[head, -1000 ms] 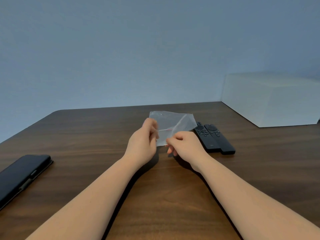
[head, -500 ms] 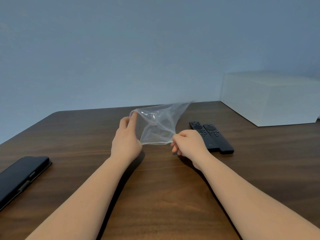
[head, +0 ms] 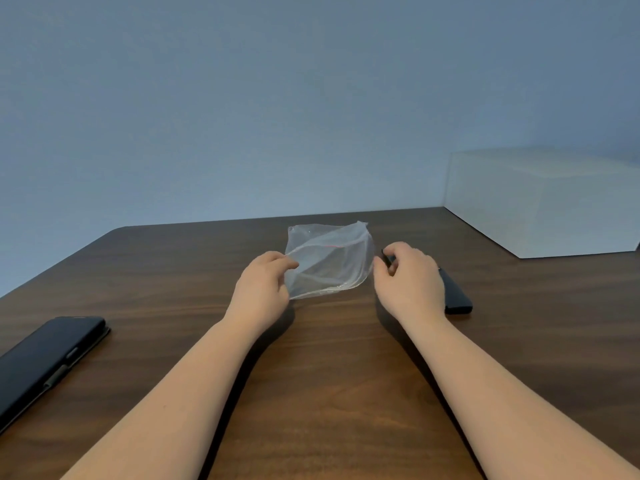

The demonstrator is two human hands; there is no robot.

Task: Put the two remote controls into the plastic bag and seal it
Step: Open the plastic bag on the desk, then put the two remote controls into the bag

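A clear zip plastic bag (head: 329,265) with a thin red line near its mouth hangs just above the dark wooden table (head: 329,362), puffed open. My left hand (head: 263,292) pinches the bag's left edge. My right hand (head: 412,282) is off the bag and lies over the two black remote controls (head: 457,301), which rest side by side on the table to the right of the bag. Its fingers curl around the remotes' far end, and the hand hides most of both remotes. Only their near ends and a small far tip show. Whether the fingers grip a remote is unclear.
A black phone in a case (head: 45,358) lies at the table's left front. A large white box (head: 554,202) stands at the back right corner. A plain blue-grey wall rises behind the table's far edge.
My right hand let go of the bag and moved right onto the remotes. The left hand keeps the bag, which has swung from pointing up-right to hanging more level.
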